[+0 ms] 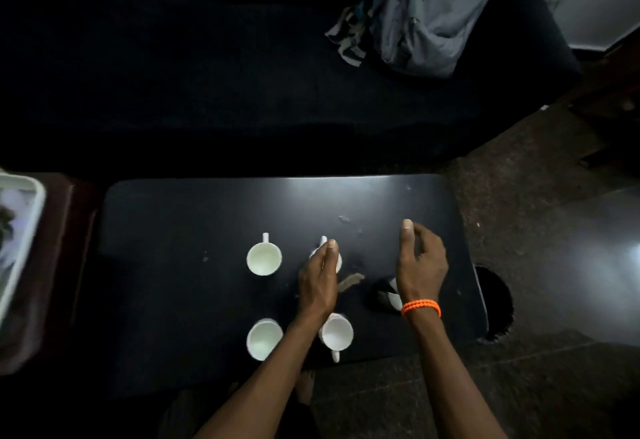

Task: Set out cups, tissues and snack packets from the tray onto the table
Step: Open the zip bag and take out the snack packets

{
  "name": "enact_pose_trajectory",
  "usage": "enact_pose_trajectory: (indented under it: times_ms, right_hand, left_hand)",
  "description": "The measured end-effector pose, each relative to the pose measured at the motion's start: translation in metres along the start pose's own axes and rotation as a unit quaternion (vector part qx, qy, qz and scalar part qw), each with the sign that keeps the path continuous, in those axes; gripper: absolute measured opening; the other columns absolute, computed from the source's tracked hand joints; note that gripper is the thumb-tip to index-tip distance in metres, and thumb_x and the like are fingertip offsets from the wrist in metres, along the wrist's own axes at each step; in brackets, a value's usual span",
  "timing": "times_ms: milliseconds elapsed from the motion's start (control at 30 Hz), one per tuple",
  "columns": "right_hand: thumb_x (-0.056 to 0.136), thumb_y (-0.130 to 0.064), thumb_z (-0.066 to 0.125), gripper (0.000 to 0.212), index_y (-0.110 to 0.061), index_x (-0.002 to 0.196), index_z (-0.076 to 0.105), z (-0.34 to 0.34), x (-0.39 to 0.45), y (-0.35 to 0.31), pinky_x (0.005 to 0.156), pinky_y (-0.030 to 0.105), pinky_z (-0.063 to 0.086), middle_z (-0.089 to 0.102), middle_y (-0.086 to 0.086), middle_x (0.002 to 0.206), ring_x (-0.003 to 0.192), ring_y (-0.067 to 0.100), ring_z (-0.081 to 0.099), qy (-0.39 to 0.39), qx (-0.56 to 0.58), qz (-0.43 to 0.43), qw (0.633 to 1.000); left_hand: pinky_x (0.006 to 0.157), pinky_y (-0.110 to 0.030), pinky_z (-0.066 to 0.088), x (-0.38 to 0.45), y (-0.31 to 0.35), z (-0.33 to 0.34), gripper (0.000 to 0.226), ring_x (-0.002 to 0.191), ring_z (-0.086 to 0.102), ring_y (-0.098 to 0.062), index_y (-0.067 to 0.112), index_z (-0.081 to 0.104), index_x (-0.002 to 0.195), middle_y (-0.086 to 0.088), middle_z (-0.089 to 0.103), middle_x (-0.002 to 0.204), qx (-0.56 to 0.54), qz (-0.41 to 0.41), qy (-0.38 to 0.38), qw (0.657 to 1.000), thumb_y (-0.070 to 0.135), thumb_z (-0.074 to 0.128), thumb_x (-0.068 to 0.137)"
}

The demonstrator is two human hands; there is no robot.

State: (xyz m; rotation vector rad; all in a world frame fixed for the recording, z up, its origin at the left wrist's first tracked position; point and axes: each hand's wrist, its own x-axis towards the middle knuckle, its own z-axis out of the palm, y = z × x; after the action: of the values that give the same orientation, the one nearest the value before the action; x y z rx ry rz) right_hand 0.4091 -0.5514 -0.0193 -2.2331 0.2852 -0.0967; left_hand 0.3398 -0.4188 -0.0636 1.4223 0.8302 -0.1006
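Several white cups stand on the black table (190, 230): one at the back left (264, 258), one at the front left (264, 338), one at the front middle (337, 333) with its handle toward me. My left hand (318, 282) covers a fourth cup (322, 241) at the back middle, fingers closed over its rim. My right hand (420, 265), an orange bracelet at the wrist, hovers to the right with spread fingers and holds nothing. The white tray (20, 189) lies at the far left edge, its contents blurred.
A small dark and white object (384, 294) lies on the table under my right wrist. A brownish smear (349, 281) marks the tabletop between my hands. A dark sofa (207, 74) runs behind the table, with a grey backpack (429, 15) on it.
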Motion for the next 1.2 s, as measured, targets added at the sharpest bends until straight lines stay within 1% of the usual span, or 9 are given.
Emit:
enact_pose_trajectory:
  times_ms: [67, 233, 367, 433, 533, 733, 967, 1067, 1200]
  right_hand:
    - [0.096, -0.056, 0.053, 0.046, -0.018, 0.115, 0.071, 0.029, -0.012, -0.027, 0.097, 0.040, 0.051, 0.064, -0.006, 0.111, 0.111, 0.021, 0.062, -0.026, 0.005, -0.040, 0.999]
    - [0.095, -0.054, 0.055, 0.050, -0.013, 0.117, 0.071, 0.122, -0.064, -0.089, 0.098, 0.050, 0.052, 0.069, 0.004, 0.118, 0.113, 0.023, 0.062, -0.145, 0.009, -0.071, 0.987]
    - [0.097, -0.052, 0.055, 0.047, -0.014, 0.119, 0.070, 0.197, -0.120, -0.140, 0.101, 0.052, 0.051, 0.068, 0.004, 0.122, 0.116, 0.024, 0.062, -0.236, 0.015, -0.109, 0.965]
    - [0.098, -0.051, 0.053, 0.045, -0.014, 0.117, 0.071, 0.232, -0.149, -0.168, 0.098, 0.052, 0.053, 0.069, 0.002, 0.117, 0.112, 0.024, 0.064, -0.274, 0.021, -0.138, 0.952]
    - [0.099, -0.045, 0.054, 0.041, -0.010, 0.109, 0.074, 0.287, -0.189, -0.206, 0.094, 0.051, 0.053, 0.071, 0.005, 0.107, 0.104, 0.025, 0.065, -0.323, 0.022, -0.195, 0.926]
    - [0.100, -0.040, 0.059, 0.031, -0.013, 0.099, 0.075, 0.393, -0.252, -0.271, 0.079, 0.034, 0.050, 0.071, 0.005, 0.092, 0.090, 0.022, 0.065, -0.427, -0.003, -0.265, 0.865]
    - [0.101, -0.053, 0.049, 0.047, -0.014, 0.119, 0.068, 0.478, -0.308, -0.324, 0.078, 0.027, 0.047, 0.074, 0.005, 0.111, 0.102, 0.020, 0.068, -0.481, 0.069, -0.106, 0.867]
    - [0.096, -0.069, 0.039, 0.068, -0.020, 0.138, 0.058, 0.511, -0.314, -0.338, 0.100, 0.038, 0.049, 0.067, 0.008, 0.132, 0.117, 0.026, 0.063, -0.465, 0.082, 0.007, 0.881]
    - [0.090, -0.078, 0.038, 0.075, -0.022, 0.133, 0.062, 0.534, -0.307, -0.351, 0.106, 0.054, 0.049, 0.067, 0.004, 0.129, 0.116, 0.030, 0.063, -0.533, 0.110, 0.144, 0.827]
  left_hand:
    - [0.099, -0.038, 0.051, 0.006, 0.009, -0.034, 0.038, 0.105, 0.065, -0.002, 0.032, 0.073, 0.102, 0.022, 0.072, 0.101, -0.032, 0.012, 0.025, 0.999, 0.057, 0.043, 0.102]
    - [0.112, -0.049, 0.047, 0.023, 0.024, -0.141, 0.068, 0.124, 0.063, -0.018, 0.025, 0.069, 0.124, 0.005, 0.069, 0.125, -0.070, 0.005, 0.115, 0.991, 0.076, 0.040, 0.088]
    - [0.104, -0.054, 0.052, 0.030, 0.023, -0.242, 0.054, 0.098, 0.064, -0.004, 0.050, 0.070, 0.090, 0.026, 0.066, 0.091, -0.065, 0.017, 0.184, 0.981, 0.091, 0.037, 0.080]
    - [0.105, -0.052, 0.051, 0.030, 0.022, -0.292, 0.076, 0.109, 0.065, -0.009, 0.039, 0.072, 0.111, 0.020, 0.070, 0.107, -0.080, 0.005, 0.218, 0.973, 0.095, 0.035, 0.076]
    - [0.110, -0.051, 0.048, 0.031, 0.020, -0.366, 0.086, 0.126, 0.061, -0.020, 0.015, 0.066, 0.131, 0.002, 0.066, 0.132, -0.093, 0.007, 0.282, 0.955, 0.082, 0.039, 0.084]
    - [0.083, -0.021, 0.040, 0.029, -0.002, -0.496, 0.033, 0.114, 0.066, -0.031, 0.004, 0.070, 0.119, -0.017, 0.072, 0.120, -0.017, 0.016, 0.417, 0.909, 0.027, 0.049, 0.108]
    - [0.084, -0.047, 0.050, 0.045, -0.022, -0.604, 0.047, 0.105, 0.064, -0.043, -0.011, 0.066, 0.114, -0.033, 0.067, 0.116, 0.008, -0.092, 0.507, 0.857, 0.033, 0.058, 0.100]
    - [0.085, -0.044, 0.056, 0.054, -0.023, -0.633, 0.059, 0.102, 0.068, -0.041, -0.004, 0.070, 0.111, -0.025, 0.072, 0.111, -0.110, -0.133, 0.494, 0.852, 0.050, 0.050, 0.100]
    - [0.094, -0.049, 0.059, 0.068, -0.027, -0.654, 0.051, 0.106, 0.070, -0.036, 0.005, 0.070, 0.107, -0.018, 0.073, 0.114, -0.261, -0.172, 0.439, 0.843, 0.054, 0.066, 0.091]
